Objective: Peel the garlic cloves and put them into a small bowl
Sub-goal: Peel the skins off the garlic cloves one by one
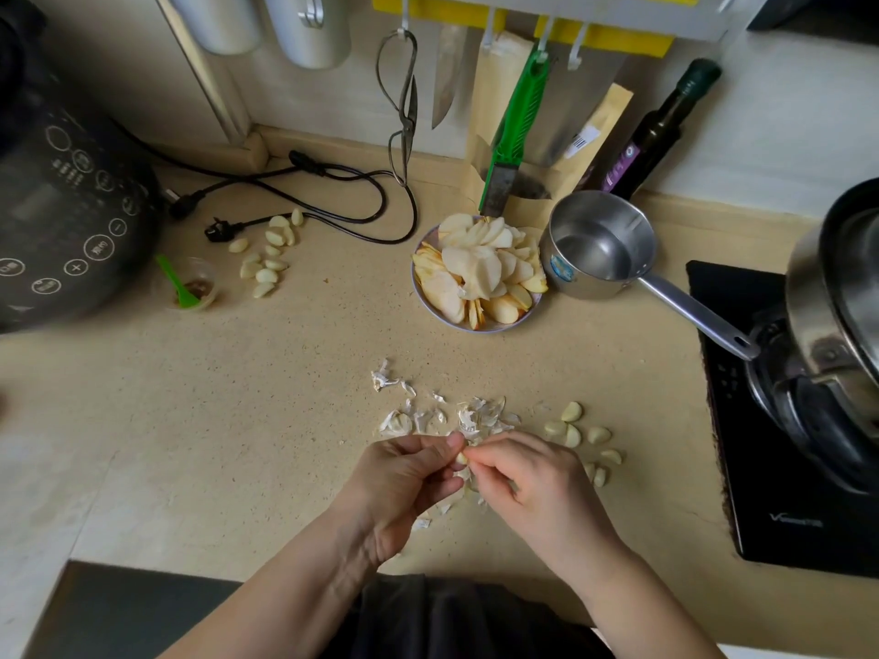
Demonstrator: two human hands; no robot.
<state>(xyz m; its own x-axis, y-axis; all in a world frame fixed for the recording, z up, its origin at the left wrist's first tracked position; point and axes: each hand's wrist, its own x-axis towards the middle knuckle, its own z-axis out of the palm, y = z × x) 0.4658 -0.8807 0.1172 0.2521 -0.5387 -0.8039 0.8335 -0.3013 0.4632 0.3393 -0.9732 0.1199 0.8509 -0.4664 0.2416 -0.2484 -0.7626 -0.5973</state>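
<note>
My left hand (404, 478) and my right hand (528, 482) meet over the beige counter, both pinching one small garlic clove (461, 458) between their fingertips. Torn white garlic skins (468, 416) lie scattered just beyond my fingers and under my hands. Several garlic cloves (578, 435) lie loose on the counter to the right of my right hand. Another group of several garlic cloves (268, 259) lies at the far left near a small clear cup (207, 278) with a green spoon in it.
A plate of sliced apple (475, 278) sits behind the skins, with a steel saucepan (599, 244) of water to its right. A black cooker (62, 197) stands far left, with black cables (333, 192) beside it. A stove (780, 444) with a pot is on the right.
</note>
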